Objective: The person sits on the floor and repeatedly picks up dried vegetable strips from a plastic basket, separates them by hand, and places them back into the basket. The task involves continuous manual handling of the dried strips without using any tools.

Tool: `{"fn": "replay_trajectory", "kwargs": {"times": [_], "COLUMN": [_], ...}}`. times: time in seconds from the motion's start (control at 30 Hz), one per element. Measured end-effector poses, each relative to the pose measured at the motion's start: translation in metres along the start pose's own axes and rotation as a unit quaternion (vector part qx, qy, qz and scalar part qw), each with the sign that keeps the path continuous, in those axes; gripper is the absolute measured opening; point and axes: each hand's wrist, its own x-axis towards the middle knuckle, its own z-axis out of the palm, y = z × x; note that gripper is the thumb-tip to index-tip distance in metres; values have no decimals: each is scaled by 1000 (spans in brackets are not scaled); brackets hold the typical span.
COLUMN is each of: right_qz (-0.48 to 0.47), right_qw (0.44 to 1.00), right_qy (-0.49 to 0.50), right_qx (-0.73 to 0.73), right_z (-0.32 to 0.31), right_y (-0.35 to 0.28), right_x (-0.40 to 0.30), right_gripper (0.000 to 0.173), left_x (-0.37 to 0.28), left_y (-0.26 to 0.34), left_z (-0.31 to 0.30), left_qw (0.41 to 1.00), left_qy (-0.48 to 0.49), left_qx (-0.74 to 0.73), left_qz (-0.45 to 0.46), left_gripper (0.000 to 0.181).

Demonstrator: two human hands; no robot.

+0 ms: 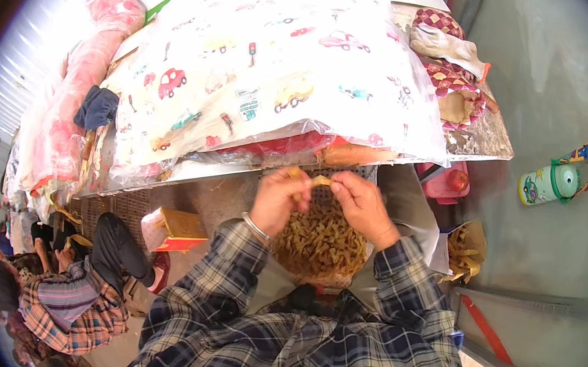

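Note:
A short yellow-brown strip is stretched between my two hands. My left hand, with a pale bangle at the wrist, grips one end and is slightly blurred. Thumb and forefinger of my right hand pinch the other end. Beneath both hands, in front of my lap, lies a heap of small twisted yellow-brown pieces. Their exact material cannot be told. Some of the heap's container is hidden by my hands and sleeves.
Ahead stands a table bearing a plastic-covered cushion printed with cars. On the right are a bag of yellow-brown strips, a pink container and a hanging bottle. A carton and a seated person are left.

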Motion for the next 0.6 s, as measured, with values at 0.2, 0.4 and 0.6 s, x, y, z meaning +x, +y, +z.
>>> {"fn": "replay_trajectory", "kwargs": {"times": [0.2, 0.4, 0.6], "right_qz": [411, 275, 272], "right_qw": [738, 950, 953], "right_qy": [-20, -116, -106], "right_qx": [534, 88, 78], "right_z": [13, 12, 3], "right_y": [34, 28, -6], "right_x": [-74, -94, -101], "right_gripper": [43, 48, 39], "left_x": [-36, -23, 39], "left_y": [-29, -19, 96], "left_z": [-20, -45, -71], "left_qw": [972, 957, 694], "left_qy": [-51, -46, 199], "left_qx": [-134, 258, 568], "left_qz": [-188, 121, 395], "left_gripper": [16, 18, 12]}}
